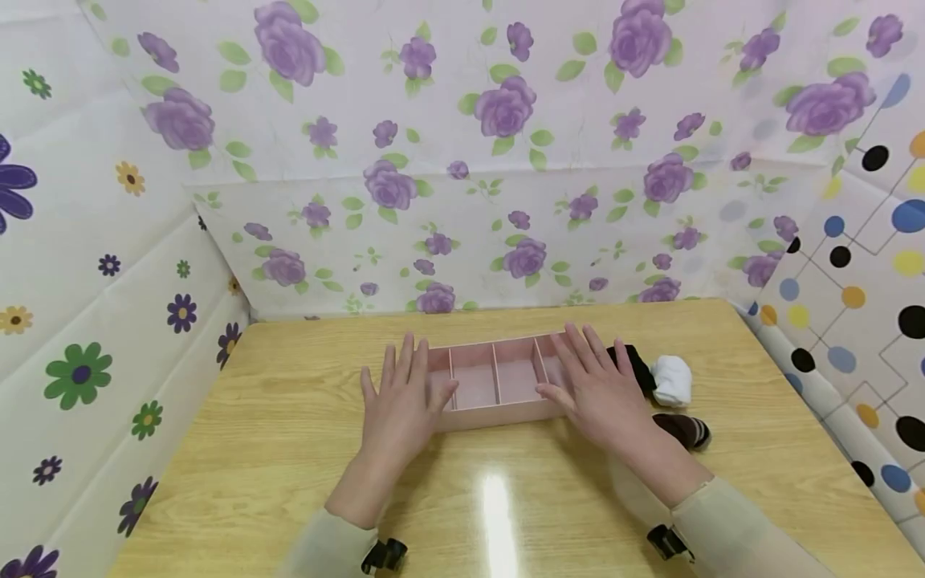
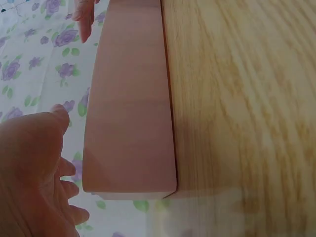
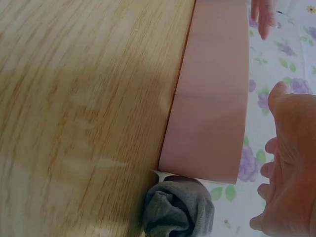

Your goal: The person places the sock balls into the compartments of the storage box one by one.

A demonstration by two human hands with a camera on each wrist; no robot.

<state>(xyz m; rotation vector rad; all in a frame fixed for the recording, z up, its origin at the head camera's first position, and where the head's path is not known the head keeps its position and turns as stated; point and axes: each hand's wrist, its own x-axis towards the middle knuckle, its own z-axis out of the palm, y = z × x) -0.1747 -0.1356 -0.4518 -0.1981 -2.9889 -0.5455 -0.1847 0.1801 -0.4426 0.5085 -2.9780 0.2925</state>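
head view: a pink four-section box [image 1: 499, 415] sits on the wooden table [image 1: 289, 425], near the middle. at its nine o'clock end is the left hand [image 1: 402, 407], palm down, fingers straight and slightly fanned, thumb spread wide toward three o'clock. at its three o'clock end the right hand [image 1: 607, 399] matches it, fingers extended and parted, thumb pointing to nine. neither pinches anything; both wrist views show a gap between thumb and box, though whether any fingertip touches the rim i cannot tell. beyond the right hand, toward three o'clock, lie a black cloth bundle [image 1: 639, 371] and a white bundle [image 1: 672, 381]; a dark striped bundle [image 1: 682, 431] lies between three and four.
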